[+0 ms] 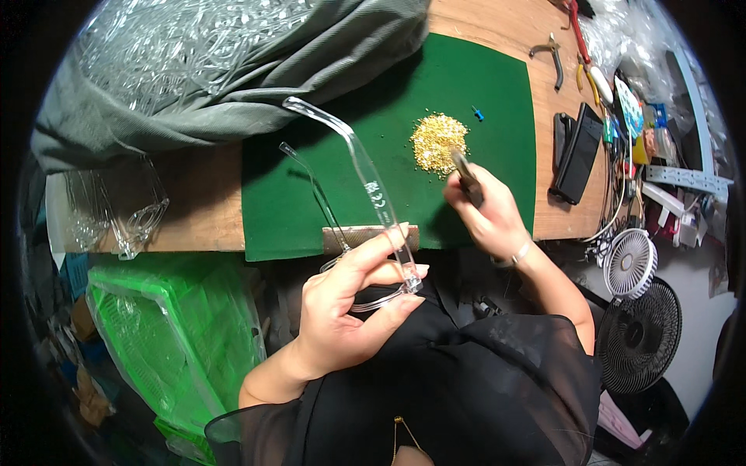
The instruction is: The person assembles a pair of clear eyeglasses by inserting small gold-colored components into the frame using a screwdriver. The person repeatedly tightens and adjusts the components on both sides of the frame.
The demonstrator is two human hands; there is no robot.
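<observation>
My left hand pinches a clear plastic eyeglass frame near a hinge, above the front edge of a green mat. Both temples are unfolded and point away from me; my fingers hide part of the front. In my right hand is a dark hand tool with a narrow metal tip; its exact kind I cannot make out. The tip is at the near edge of a pile of tiny gold-coloured pieces, too small to name. A blue push pin lies right of the pile.
A grey cloth cradles many clear frames at the back left. More clear frames hang at the left edge. Pliers, a black phone and a white fan are on the right. A green crate stands below left.
</observation>
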